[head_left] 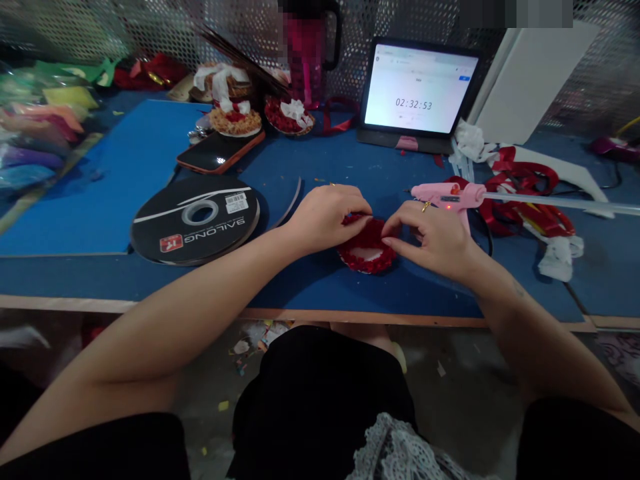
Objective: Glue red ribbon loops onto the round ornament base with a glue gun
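Note:
A small round piece covered in crumpled red trim, with a pale patch near its front, lies on the blue table between my hands. My left hand pinches its upper left edge, thumb and fingers together on the red material. From the other side my right hand pinches the upper right part of the red trim. Fingers partly hide the piece's far side. Just behind my right hand is a pink glue gun, a clear glue stick projecting from its back and a small light glowing on it.
A large black ribbon spool lies left of my left arm, near a phone. Decorated round pieces sit behind it. A tablet stands at the back. Red ribbon is heaped at right, plastic bags at far left.

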The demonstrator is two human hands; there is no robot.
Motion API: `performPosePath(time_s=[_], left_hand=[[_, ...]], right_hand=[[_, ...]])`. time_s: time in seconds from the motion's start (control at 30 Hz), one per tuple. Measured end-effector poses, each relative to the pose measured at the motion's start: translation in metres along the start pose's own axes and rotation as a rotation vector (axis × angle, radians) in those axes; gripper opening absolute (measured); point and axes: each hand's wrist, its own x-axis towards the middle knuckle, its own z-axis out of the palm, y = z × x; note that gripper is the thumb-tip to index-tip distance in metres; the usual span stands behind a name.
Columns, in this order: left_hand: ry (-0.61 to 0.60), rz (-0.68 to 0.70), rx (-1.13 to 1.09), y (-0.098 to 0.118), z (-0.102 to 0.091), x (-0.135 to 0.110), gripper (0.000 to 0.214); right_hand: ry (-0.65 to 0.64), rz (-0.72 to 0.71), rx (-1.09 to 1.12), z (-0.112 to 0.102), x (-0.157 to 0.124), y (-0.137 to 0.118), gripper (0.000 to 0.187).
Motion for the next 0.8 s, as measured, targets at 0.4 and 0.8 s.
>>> performPosePath(time_s=[0.4,0.8], left_hand=[[-0.003,-0.007,0.01,0.001,-0.001,0.0,0.019],[0.177,-0.18,-0.205,0.007,-0.012,0.003,0.022]], right_hand=[[-0.017,0.001,-0.101,0.007,0.0,-0.001,0.004],[0.341,0.027,0.151,-0.018,-0.008,-0.017,0.03]])
